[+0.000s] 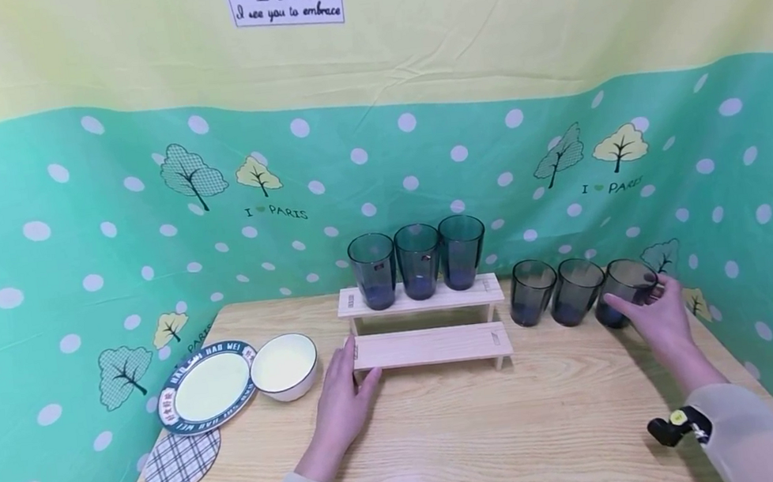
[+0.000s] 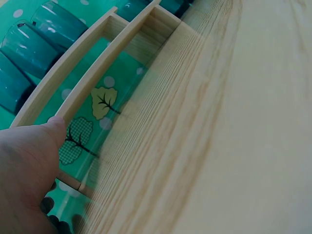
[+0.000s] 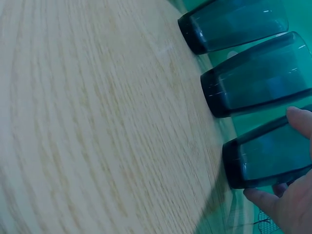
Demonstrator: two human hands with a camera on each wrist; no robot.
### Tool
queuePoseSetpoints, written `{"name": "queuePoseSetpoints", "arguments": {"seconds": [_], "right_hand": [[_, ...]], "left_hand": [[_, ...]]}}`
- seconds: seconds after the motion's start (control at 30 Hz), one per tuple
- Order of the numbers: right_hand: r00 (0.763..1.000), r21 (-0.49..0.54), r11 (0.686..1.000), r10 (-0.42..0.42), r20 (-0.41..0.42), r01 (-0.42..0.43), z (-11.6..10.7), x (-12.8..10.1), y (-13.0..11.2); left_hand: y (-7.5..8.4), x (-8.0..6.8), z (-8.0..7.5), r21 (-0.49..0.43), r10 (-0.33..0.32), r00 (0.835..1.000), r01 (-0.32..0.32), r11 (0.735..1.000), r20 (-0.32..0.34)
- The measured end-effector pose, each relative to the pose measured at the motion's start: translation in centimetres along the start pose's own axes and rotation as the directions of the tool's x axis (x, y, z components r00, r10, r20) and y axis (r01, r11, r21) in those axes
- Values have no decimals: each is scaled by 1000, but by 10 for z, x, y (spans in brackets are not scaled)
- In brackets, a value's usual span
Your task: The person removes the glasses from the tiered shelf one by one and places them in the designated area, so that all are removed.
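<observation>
Tumbler (image 1: 627, 289) at the right end of the worktop (image 1: 494, 427) row is clasped in my right hand (image 1: 660, 315), my left hand (image 1: 344, 398) relaxed against the wooden rack (image 1: 431, 345); next, I judge, a clean lift.

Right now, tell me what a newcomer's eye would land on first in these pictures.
First, the six dark glass tumblers: three stand on the top step of the wooden rack at the table's back, and three stand on the table to its right. The right hand has its grip round the rightmost tumbler, while the left hand touches the rack's lower step. At far left sit a rimmed plate and a white bowl.
</observation>
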State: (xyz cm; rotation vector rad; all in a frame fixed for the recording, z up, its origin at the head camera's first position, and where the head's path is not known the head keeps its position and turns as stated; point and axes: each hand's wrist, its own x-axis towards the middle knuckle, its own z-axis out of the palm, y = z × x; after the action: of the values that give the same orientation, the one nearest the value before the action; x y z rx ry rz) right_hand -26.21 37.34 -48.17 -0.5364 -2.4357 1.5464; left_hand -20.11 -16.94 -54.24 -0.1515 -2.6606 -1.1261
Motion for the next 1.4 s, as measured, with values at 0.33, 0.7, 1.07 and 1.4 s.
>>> {"name": "queuePoseSetpoints", "arguments": {"seconds": [0.33,0.7,1.07,1.4], "right_hand": [[1000,1,1000,-6,7,6,2,0,2],[1000,-19,999,-25,10,26,-12,-9,-7],[984,-81,981,-178,-27,175,-30,-30,-58],[960,-68,958,-278,18,279,-6,-53,-103]], "left_hand": [[1,0,-1,5,-2,1000,2,1000,-6],[3,0,0,0,15,1000,-15,1000,-15],[2,1,-2,8,38,999,-37,999,-35],[4,0,-2,8,6,1000,-5,1000,-12]]}}
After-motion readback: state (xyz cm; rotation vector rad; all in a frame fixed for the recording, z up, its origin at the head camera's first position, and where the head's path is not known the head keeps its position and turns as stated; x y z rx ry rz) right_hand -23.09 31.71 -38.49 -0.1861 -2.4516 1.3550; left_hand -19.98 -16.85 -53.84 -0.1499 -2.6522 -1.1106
